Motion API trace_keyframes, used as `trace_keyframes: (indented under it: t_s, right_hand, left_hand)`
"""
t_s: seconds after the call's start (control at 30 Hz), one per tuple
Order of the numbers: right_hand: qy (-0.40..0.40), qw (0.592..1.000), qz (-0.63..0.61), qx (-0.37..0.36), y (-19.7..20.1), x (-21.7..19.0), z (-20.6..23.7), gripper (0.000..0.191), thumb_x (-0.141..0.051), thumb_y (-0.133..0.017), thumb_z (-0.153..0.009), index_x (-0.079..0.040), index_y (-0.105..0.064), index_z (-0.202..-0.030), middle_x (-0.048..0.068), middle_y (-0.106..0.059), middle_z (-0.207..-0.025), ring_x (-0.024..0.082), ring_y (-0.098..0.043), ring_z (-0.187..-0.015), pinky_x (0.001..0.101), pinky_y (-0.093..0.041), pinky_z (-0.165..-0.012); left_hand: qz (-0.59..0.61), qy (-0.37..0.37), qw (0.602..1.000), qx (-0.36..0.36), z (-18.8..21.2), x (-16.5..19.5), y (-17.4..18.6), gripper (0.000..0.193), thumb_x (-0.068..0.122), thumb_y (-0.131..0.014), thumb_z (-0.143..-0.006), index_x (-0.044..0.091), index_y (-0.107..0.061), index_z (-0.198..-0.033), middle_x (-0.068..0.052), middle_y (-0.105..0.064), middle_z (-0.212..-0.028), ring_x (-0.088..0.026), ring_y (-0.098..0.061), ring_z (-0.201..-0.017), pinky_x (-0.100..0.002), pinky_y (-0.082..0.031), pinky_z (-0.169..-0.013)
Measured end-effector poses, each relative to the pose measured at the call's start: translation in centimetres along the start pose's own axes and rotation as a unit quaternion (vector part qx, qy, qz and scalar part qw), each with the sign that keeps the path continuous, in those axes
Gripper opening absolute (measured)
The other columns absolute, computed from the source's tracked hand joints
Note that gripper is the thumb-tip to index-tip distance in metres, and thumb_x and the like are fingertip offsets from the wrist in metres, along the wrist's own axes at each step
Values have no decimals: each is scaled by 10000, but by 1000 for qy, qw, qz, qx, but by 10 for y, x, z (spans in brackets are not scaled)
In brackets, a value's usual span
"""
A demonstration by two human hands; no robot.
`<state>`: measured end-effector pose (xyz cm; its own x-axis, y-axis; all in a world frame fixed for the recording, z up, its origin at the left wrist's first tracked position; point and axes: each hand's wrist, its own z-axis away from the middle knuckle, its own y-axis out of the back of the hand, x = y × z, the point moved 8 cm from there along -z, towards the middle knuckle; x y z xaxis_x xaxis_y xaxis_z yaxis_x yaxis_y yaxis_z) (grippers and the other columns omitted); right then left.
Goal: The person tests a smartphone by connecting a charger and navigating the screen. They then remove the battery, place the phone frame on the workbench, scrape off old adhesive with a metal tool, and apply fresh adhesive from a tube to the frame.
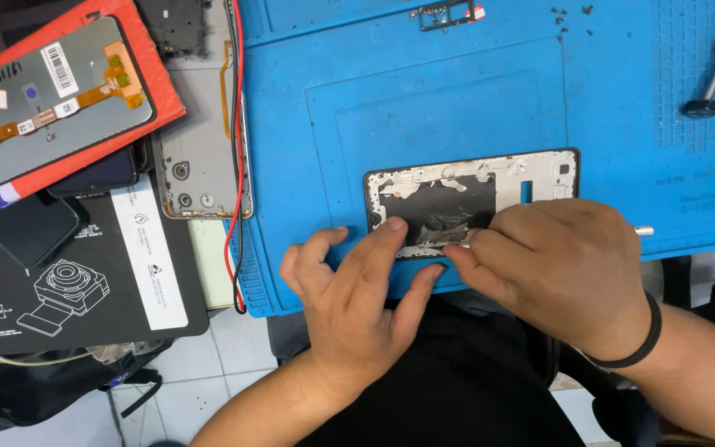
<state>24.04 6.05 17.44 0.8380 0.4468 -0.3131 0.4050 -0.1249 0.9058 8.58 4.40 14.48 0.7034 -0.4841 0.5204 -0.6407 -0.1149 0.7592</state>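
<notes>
Far left: spare display panel [47,99] lies face down on its red sleeve [155,74], parked off the blue mat [457,74]. Left hand [353,290] presses fingertips [395,225] on the phone frame [531,178] at the mat's near edge, open grip, pinning it flat. Right hand [560,269] is closed on a thin metal tool [644,231], tip at the frame's residue.

Blue mat [490,91] bears phone frame [539,178], screws [568,15].
</notes>
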Motion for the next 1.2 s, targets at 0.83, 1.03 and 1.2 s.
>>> trace_keyframes:
  t_s: [0.83, 1.03, 1.2]
  right_hand:
    - [-13, 1000, -1, -4, -3, -2, 1, 246, -262, -862, -785, -141, -666, -697, 5, -509, -620, 204, -567, -538, 360, -391, -462]
    - [-9, 1000, -9, -8, -3, -3, -1, 264, -281, -865, -791, -150, -657, -694, -5, -505, -626, 199, -563, -539, 355, -386, -458]
    - [-7, 1000, -10, -10, -5, -5, 0, 246, -273, -858, -787, -146, -665, -703, 0, -505, -631, 199, -564, -539, 357, -389, -462]
  left_hand:
    - [4, 14, 1000, 24, 0, 0, 1, 531, 305, -866, -882, 101, -614, -1302, -13, -723, -1201, -275, -521, -1181, -426, -303, -1033]
    - [8, 14, 1000, 23, 0, 0, 1, 537, 305, -872, -884, 97, -613, -1306, -8, -722, -1198, -270, -529, -1168, -426, -313, -1027]
    - [7, 20, 999, 25, 1, 0, 2, 537, 295, -871, -871, 102, -622, -1304, -13, -721, -1204, -280, -528, -1172, -429, -317, -1032]
